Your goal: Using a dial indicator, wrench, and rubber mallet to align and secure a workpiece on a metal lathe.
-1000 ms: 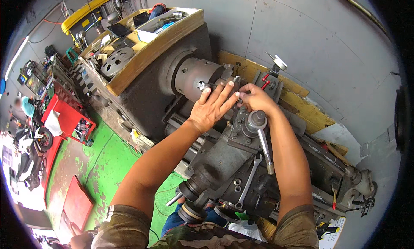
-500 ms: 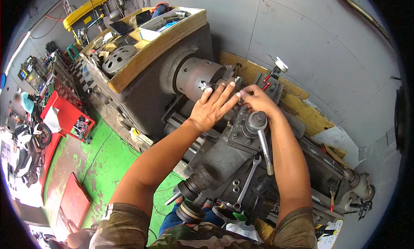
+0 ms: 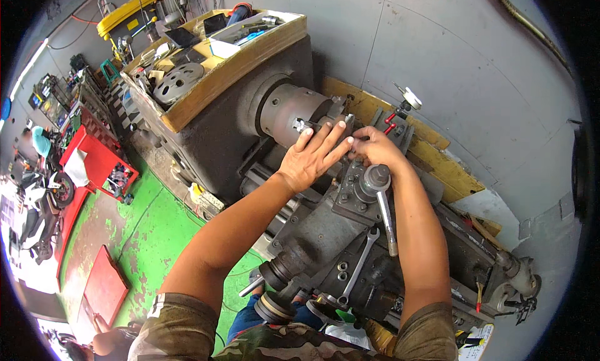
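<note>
My left hand (image 3: 310, 160) lies with its fingers spread over the jaw end of the grey lathe chuck (image 3: 286, 114), palm down. One bright chuck jaw (image 3: 300, 124) shows just beyond its fingertips. Close beside it, my right hand (image 3: 379, 148) is closed, its fingers bent and pinched together between the chuck and the tool post (image 3: 355, 195). What those fingers grip, if anything, is hidden. Below my right hand, the tool post's clamping handle (image 3: 385, 220) slants toward me.
A spanner (image 3: 359, 267) and two nuts (image 3: 342, 271) rest on the carriage. Behind my right hand stands a dial gauge (image 3: 410, 98) on a red-jointed arm. A wooden tray (image 3: 234, 67) of tools tops the headstock. Another person (image 3: 115, 341) is at lower left.
The whole view has shifted slightly. Both hands remain at the chuck and tool post, with their fingers in nearly the same pose.
</note>
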{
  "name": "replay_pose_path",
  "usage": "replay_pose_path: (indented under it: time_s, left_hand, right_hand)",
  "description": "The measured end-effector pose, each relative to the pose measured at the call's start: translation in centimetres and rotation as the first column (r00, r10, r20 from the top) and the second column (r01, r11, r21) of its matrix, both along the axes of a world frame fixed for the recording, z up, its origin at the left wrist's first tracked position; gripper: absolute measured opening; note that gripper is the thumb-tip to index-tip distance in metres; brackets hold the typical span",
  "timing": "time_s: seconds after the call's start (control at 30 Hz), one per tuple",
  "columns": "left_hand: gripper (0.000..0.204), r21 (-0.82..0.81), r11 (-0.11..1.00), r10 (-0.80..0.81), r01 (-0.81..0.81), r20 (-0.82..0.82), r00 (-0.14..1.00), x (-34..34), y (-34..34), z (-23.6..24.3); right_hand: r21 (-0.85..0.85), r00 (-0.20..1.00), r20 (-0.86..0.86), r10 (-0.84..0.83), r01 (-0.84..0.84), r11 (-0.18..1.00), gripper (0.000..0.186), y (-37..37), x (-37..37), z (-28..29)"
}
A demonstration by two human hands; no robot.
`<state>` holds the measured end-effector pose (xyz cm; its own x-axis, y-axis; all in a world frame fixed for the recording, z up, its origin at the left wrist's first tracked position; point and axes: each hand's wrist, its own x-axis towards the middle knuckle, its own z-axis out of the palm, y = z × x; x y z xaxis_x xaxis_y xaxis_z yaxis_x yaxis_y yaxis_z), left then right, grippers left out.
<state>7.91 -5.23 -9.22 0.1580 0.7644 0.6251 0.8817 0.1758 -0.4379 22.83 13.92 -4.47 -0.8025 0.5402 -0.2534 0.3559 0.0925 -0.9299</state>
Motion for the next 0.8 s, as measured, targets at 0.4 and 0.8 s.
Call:
replay_pose_path:
  time_s: [0.4,0.8]
  left_hand:
    - [0.067,-0.041,0.999,0.013,-0.013,0.014,1.000,-0.1,0.1,0.1]
    - [0.069,-0.063,0.998,0.017,-0.015,0.028,0.999,0.2,-0.4,0.3]
  right_hand:
    - [-0.131,0.999,0.017,0.041,-0.039,0.991,0.058,1.0,0.2,0.0]
    - [-0.025,1.000,0.008,0.011,-0.011,1.000,0.047,0.0,0.5,0.6]
